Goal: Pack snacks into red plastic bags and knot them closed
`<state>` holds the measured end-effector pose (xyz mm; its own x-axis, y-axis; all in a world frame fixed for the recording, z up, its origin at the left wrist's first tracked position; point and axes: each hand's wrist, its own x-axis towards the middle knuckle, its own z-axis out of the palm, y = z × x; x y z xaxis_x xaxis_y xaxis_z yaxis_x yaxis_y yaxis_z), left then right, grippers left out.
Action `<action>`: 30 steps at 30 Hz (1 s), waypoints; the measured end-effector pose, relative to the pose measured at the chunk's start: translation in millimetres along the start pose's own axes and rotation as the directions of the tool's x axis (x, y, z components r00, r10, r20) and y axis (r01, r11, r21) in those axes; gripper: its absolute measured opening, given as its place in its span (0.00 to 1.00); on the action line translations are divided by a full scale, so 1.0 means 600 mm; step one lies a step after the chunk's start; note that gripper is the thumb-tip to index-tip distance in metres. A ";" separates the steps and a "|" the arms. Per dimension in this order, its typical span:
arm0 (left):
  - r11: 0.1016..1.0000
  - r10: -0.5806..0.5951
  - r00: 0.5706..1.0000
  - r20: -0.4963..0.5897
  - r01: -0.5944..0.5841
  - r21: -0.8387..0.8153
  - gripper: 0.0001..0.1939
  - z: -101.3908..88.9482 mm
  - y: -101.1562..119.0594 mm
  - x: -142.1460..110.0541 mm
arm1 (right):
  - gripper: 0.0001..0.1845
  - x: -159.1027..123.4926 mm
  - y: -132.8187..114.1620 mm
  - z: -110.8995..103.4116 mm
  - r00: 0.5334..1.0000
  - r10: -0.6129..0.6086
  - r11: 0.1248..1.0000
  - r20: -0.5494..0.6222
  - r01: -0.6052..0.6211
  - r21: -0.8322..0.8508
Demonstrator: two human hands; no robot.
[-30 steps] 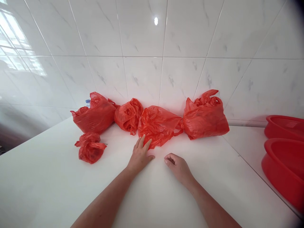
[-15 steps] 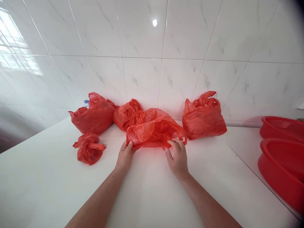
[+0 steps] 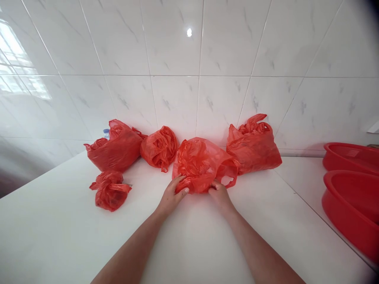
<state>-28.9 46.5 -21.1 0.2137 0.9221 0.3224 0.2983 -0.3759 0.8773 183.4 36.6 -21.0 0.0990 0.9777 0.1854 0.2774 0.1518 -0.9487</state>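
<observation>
In the middle of the counter lies a crumpled red plastic bag (image 3: 199,159), thin and see-through, with a loop handle at its right end. My left hand (image 3: 172,195) rests against the bag's front left edge, fingers on the film and thumb apart, so it is open. At the front right edge, my right hand (image 3: 219,194) is closed, pinching the film near the handle. The tips of its fingers are partly hidden by the bag. What the bag contains, if anything, cannot be made out.
A full red bag (image 3: 254,148) stands at the right, a round bundled one (image 3: 159,148) and a bulky one (image 3: 115,148) at the left. Nearer me is a small knotted bag (image 3: 110,193). A blue-capped bottle (image 3: 106,133) peeks out behind. Red basins (image 3: 340,209) sit far right; a tiled wall (image 3: 174,98) runs behind.
My hands spread the middle bag's mouth toward me, then it flattened back. My left hand moved right and loosened; my right hand, first apart from the bag, now pinches its edge.
</observation>
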 end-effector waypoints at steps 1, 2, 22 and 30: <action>0.992 0.020 1.000 0.014 -0.021 0.121 0.26 0.006 -0.003 0.008 | 0.06 -0.003 0.000 -0.011 0.999 0.026 0.998 0.019 -0.027 0.050; 0.971 0.029 0.999 0.024 -0.034 0.236 0.25 0.012 -0.008 0.016 | 0.05 -0.006 0.002 -0.023 0.998 0.054 0.994 0.040 -0.057 0.095; 0.538 0.581 0.801 0.148 -0.514 0.668 0.24 0.100 0.043 0.031 | 0.17 -0.081 -0.004 -0.183 0.933 0.290 0.769 0.216 -0.361 0.528; 0.686 0.153 0.968 0.200 -0.249 0.684 0.19 0.156 0.033 0.073 | 0.17 -0.078 0.010 -0.177 0.956 0.188 0.742 0.224 -0.288 0.605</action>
<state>73.8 70.8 -22.7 0.4385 0.8168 0.3749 0.7872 -0.5503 0.2782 281.8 -23.7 -8.5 -0.0673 0.9960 -0.0583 -0.4008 -0.0805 -0.9126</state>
